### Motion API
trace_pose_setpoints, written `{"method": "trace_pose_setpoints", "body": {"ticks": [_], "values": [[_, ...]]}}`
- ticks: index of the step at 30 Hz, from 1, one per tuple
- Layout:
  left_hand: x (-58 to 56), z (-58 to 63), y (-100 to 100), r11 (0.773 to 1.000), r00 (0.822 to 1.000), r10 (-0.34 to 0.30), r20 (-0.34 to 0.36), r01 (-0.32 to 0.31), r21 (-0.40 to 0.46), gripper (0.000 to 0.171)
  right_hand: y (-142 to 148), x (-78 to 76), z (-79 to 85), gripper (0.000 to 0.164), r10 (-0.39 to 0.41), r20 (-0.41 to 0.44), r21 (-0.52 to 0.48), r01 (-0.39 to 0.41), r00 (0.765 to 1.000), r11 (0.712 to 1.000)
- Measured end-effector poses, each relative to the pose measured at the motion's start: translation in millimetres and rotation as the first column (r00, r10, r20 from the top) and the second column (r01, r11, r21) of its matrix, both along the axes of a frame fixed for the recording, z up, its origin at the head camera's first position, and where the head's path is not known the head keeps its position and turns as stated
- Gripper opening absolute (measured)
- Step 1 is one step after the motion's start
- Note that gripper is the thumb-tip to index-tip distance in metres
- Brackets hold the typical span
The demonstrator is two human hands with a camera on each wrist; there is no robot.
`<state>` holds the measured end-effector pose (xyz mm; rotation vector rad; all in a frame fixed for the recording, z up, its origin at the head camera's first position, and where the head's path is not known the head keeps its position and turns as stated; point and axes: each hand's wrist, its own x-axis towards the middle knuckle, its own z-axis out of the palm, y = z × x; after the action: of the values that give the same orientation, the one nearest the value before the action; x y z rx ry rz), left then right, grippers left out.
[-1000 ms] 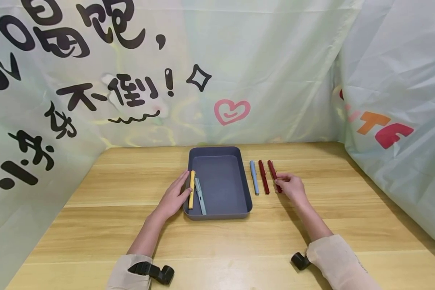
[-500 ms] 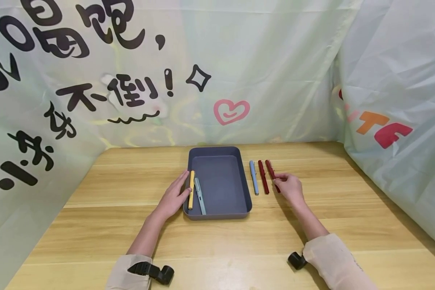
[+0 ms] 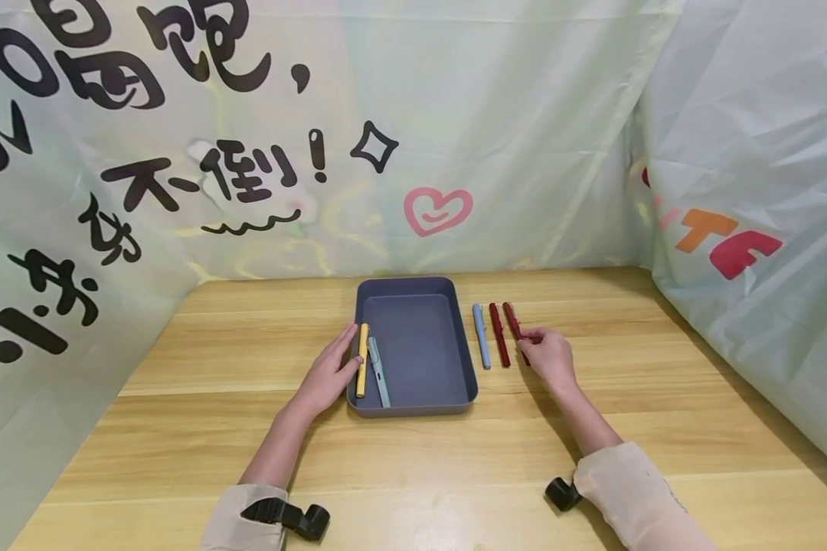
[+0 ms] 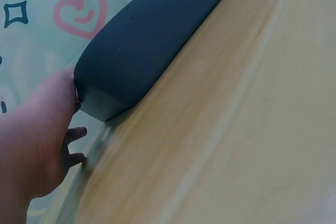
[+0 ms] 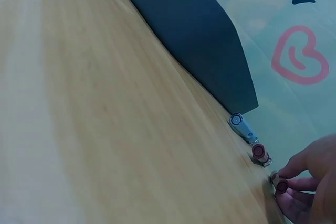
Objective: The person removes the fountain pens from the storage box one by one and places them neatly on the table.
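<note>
My left hand (image 3: 327, 375) holds the left wall of a dark blue-grey tray (image 3: 413, 412), its thumb over the rim and its fingers along the outside. Inside, by that wall, lie a yellow pen (image 3: 362, 371) and a grey-green pen (image 3: 379, 375). To the right of the tray my right hand (image 3: 551, 356) pinches a dark red pen (image 3: 512, 320) that lies on the table, its middle hidden by the fingers. A second dark red pen (image 3: 499, 337) and a light blue pen (image 3: 481, 337) lie between it and the tray. In the right wrist view, the pinched pen's end (image 5: 282, 186) shows between the fingertips.
The wooden table (image 3: 427, 474) runs back to a pale printed cloth (image 3: 524, 153) with black characters and a pink heart (image 3: 438, 212). More cloth (image 3: 751, 153) hangs along the right side. A black wrist camera (image 3: 563, 494) sits at the right sleeve.
My right hand has slid the outer dark red pen slightly left, closer to the other red one. The left hand and tray stay put, and the view has shifted a little.
</note>
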<state>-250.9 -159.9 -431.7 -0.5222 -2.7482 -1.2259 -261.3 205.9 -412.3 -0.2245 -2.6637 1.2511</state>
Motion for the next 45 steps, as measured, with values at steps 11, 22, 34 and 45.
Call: {"method": "trace_pose_setpoints", "body": {"ticks": [11, 22, 34, 45], "values": [[-0.6, -0.9, 0.2, 1.000, 1.000, 0.002, 0.000, -0.002, -0.001, 0.058, -0.1, -1.1, -3.3, 0.023, 0.009, -0.014, 0.040, -0.008, 1.000, 0.999], [-0.5, -1.2, 0.2, 1.000, 1.000, 0.002, 0.003, -0.002, 0.003, 0.058, 1.4, -2.1, -4.1, 0.025, 0.010, -0.023, 0.037, -0.009, 1.000, 0.999], [-1.0, -1.9, -0.3, 1.000, 1.000, -0.002, 0.007, 0.002, 0.003, 0.058, 1.8, -1.9, -5.0, 0.025, 0.023, -0.027, 0.020, -0.022, 0.999, 1.000], [-1.3, -2.3, -0.4, 1.000, 1.000, -0.001, 0.005, 0.001, 0.003, 0.058, 1.7, -1.9, -4.8, 0.027, 0.016, 0.000, 0.001, -0.016, 1.000, 1.000]]}}
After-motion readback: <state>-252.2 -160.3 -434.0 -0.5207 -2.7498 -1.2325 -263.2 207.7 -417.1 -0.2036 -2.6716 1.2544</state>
